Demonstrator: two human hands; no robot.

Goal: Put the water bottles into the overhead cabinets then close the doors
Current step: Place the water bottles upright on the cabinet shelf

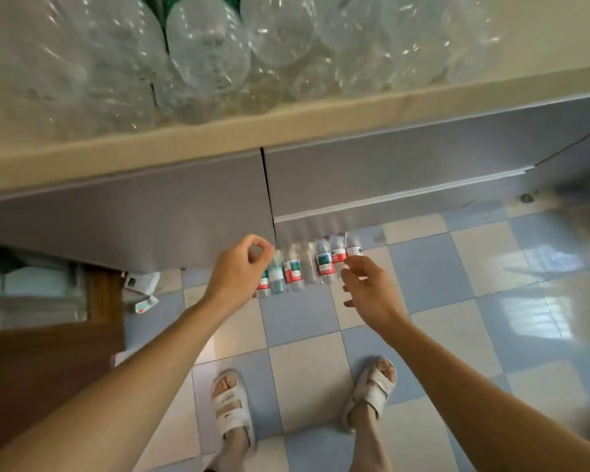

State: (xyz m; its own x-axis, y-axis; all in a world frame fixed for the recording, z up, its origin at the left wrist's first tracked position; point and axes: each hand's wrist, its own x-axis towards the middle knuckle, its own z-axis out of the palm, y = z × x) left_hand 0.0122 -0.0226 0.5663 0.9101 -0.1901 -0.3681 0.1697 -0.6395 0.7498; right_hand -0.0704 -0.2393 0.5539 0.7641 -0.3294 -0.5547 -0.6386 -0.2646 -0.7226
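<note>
Both bare arms outstretched, left hand (241, 267) curled, right hand (372, 291) loosely spread.

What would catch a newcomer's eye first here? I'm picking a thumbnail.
The mass of clear plastic bottles filling the top of the view, above the cream ledge. Below, a row of small labelled water bottles stands on the checkered floor against the grey cabinet doors, with the left hand and right hand reaching toward them.

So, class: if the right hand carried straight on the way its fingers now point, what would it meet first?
Most likely the red-labelled water bottle at the right end of the floor row; the right hand is open and aimed at it, though depth is unclear.
</note>
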